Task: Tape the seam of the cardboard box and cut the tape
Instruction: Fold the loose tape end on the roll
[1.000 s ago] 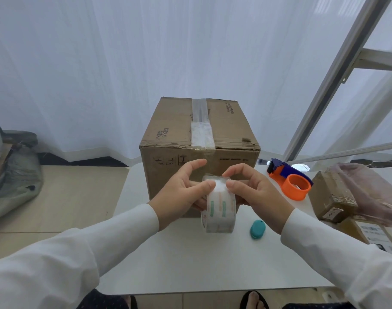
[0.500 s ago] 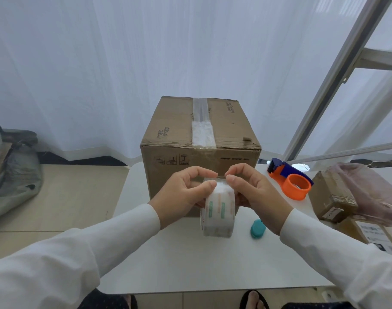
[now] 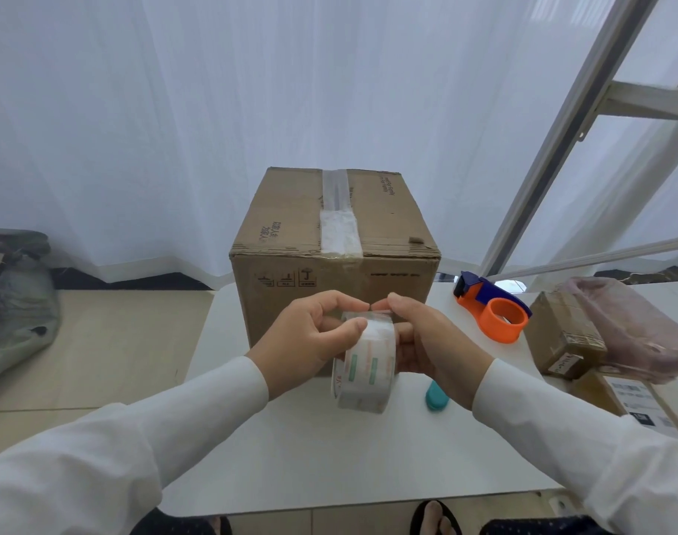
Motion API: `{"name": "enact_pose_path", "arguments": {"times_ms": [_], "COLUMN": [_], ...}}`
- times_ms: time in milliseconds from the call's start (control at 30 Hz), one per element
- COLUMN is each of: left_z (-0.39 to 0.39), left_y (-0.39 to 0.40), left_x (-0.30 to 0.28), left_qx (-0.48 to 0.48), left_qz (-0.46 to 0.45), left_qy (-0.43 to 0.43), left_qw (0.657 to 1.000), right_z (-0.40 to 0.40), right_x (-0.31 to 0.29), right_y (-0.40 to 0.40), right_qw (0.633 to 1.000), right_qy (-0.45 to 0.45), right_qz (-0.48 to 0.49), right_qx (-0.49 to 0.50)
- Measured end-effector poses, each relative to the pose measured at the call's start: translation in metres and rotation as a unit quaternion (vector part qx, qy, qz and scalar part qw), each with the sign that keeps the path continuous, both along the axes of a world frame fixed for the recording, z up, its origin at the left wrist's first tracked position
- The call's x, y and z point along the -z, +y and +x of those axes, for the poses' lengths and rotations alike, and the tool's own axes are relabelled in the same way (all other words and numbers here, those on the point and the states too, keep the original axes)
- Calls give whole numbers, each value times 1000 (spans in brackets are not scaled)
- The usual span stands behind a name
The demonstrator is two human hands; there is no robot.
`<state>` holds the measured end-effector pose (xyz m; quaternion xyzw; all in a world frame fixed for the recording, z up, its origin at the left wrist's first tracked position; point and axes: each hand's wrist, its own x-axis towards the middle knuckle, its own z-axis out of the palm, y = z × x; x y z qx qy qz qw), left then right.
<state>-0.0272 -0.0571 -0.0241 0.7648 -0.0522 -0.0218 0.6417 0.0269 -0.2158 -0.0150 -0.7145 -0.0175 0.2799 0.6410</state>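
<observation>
The left hand [image 3: 310,334] and the right hand [image 3: 430,341] were both clamped on the tape roll [image 3: 364,368], held on edge above the white table [image 3: 291,457], fingertips meeting at its top. Just behind stood the cardboard box [image 3: 335,256], tape already along its top seam. An orange tape dispenser [image 3: 495,307] and a teal cutter [image 3: 436,397] lay to the right.

Both my hands raised together in front of me.
My left hand [image 3: 310,334] and right hand [image 3: 430,341] curl inward, fingertips nearly touching, both gripping the tape roll [image 3: 364,364]; white sleeves cover both forearms.
</observation>
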Motion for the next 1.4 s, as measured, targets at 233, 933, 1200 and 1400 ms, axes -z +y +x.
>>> {"name": "enact_pose_path", "arguments": {"times_ms": [233, 933, 1200, 1400], "left_z": [-1, 1, 3, 4], "left_y": [-4, -2, 1, -5], "left_x": [-2, -5, 2, 12], "left_qx": [-4, -18, 4, 42], "left_qz": [6, 56, 44, 74], "left_qy": [-17, -73, -32, 4], "left_qw": [1000, 996, 999, 996], "right_z": [-6, -7, -3, 1], "right_x": [4, 4, 6, 6], "right_y": [-8, -4, -11, -35], "right_qw": [998, 998, 996, 993], "right_qy": [-49, -24, -40, -12], "right_qz": [6, 46, 75, 28], "right_qx": [-38, -33, -33, -111]}}
